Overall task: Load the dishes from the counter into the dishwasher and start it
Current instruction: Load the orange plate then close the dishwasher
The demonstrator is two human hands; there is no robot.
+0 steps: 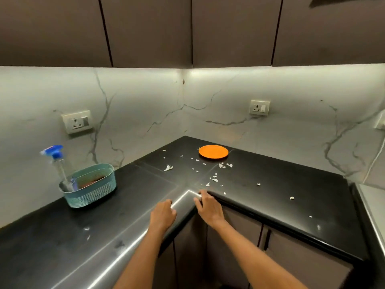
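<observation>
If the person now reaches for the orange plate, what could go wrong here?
1. The orange plate lies far back in the corner of the black counter; both the left hand and the right hand rest at the front edge, so the long reach may give a weak grip.
2. White scraps lie between the hands and the plate; a forearm may sweep them to the floor.

Dim overall, the scene is lit by a strip light under the wall cupboards (pixel 145 32) that washes the marble wall (pixel 229 97) bright at centre frame, streaks glare along the glossy black worktop (pixel 270 184) edge, bends straight lines at the frame's edges, and leaves the spray bottle (pixel 56 163) at left motion-blurred.
</observation>
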